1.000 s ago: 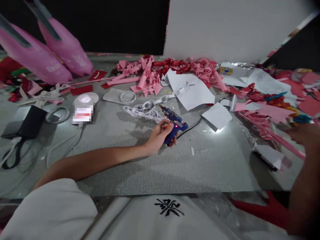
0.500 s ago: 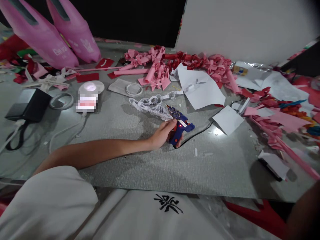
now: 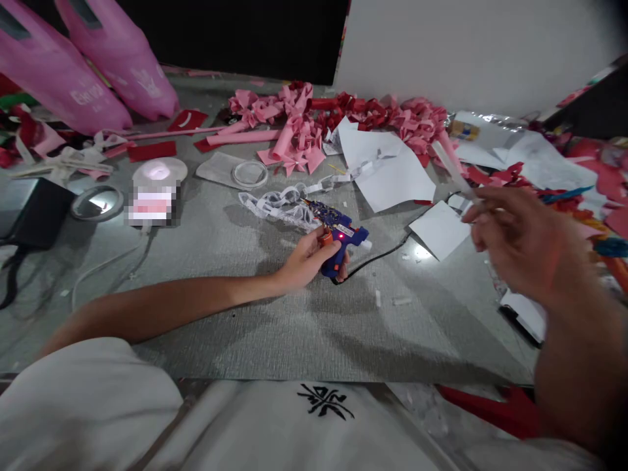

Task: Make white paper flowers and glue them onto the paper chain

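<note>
My left hand (image 3: 314, 256) is wrapped round the handle of a blue hot glue gun (image 3: 338, 230), its thumb on the side and a red light lit on the body. The nozzle points up and left, beside a white paper chain (image 3: 279, 203). A small pale piece shows at the gun's rear. To the right, my right hand (image 3: 510, 229) is raised and somewhat blurred. Between its fingers is a translucent whitish glue stick (image 3: 450, 165), slanting up to the left. A white paper square (image 3: 440, 230) lies beside that hand.
Pink and red folded-paper pieces (image 3: 294, 131) line the back. A large white sheet (image 3: 392, 173) lies before them. Two pink bottles (image 3: 127, 59) and a black box (image 3: 32, 212) stand left. The gun's black cord (image 3: 383, 257) runs right. Tape rolls (image 3: 97, 203) lie left.
My right hand has come up from the lower right edge, now with the glue stick in its fingers. The view has shifted slightly; my left hand still grips the glue gun.
</note>
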A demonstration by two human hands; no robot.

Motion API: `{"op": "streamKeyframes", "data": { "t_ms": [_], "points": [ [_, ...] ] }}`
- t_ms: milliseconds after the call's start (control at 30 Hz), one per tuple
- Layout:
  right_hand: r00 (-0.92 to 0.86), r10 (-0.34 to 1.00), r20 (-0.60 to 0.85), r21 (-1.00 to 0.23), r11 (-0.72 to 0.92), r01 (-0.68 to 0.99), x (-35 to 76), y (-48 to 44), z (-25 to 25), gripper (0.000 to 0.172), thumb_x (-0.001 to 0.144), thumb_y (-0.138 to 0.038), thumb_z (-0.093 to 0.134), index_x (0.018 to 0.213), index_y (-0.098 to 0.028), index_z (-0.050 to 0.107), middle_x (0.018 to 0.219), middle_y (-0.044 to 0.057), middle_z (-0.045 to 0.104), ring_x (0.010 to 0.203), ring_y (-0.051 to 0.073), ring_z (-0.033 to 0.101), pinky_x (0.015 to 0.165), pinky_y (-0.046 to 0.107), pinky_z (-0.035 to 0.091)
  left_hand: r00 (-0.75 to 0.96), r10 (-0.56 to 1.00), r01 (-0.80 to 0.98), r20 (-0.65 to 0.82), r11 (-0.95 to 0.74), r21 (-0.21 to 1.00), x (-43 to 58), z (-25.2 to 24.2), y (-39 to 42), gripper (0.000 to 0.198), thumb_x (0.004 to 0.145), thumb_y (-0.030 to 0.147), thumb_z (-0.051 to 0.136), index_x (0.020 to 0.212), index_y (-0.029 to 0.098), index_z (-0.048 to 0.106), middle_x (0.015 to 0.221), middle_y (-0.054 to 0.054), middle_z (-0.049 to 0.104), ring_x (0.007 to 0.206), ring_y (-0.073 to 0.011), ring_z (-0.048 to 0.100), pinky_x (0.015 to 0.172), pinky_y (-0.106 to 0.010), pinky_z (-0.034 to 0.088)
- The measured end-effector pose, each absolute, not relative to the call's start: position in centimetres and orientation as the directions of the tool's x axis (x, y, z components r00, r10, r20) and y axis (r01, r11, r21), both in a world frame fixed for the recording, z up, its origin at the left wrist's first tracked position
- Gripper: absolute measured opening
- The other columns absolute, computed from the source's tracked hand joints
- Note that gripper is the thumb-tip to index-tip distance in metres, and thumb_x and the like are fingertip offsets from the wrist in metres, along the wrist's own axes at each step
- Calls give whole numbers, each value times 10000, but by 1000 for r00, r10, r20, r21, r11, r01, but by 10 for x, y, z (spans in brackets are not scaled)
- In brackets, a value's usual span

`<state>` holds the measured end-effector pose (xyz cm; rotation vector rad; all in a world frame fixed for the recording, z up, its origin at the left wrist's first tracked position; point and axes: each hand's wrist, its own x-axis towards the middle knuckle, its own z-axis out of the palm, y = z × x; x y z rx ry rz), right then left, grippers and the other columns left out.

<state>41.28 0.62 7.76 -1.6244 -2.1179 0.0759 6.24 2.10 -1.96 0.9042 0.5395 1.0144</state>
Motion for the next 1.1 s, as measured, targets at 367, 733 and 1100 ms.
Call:
{"op": "streamKeyframes", "data": {
  "t_ms": [367,733,1100],
  "points": [
    [-546,757,357,-510,648,565,355,19,40,410,1044,-215,584,1442,-291,644,999,30,795,678,118,681,595,245,530,483,876,-423,11,222,878,59,-27,21,366,1018,523,634,1082,199,475,817,-21,728,637,-165,747,607,-299,640],
    [-659,605,447,-198,785,587,355,21,26,451,1038,-206,621,1476,-309,641,707,-42,696,518,95,504,537,236,407,495,869,-404,2,228,886,55,-28,19,329,1061,522,552,1101,202,488,845,-29,736,639,-174,757,586,-286,636],
    [-706,559,435,-68,802,593,355,16,21,508,1033,-173,639,1530,-243,559,740,-50,715,537,98,554,546,266,392,435,896,-402,86,108,909,57,-26,15,298,1041,438,634,1095,197,467,861,-22,749,631,-127,741,561,-219,620]
  ]
}}
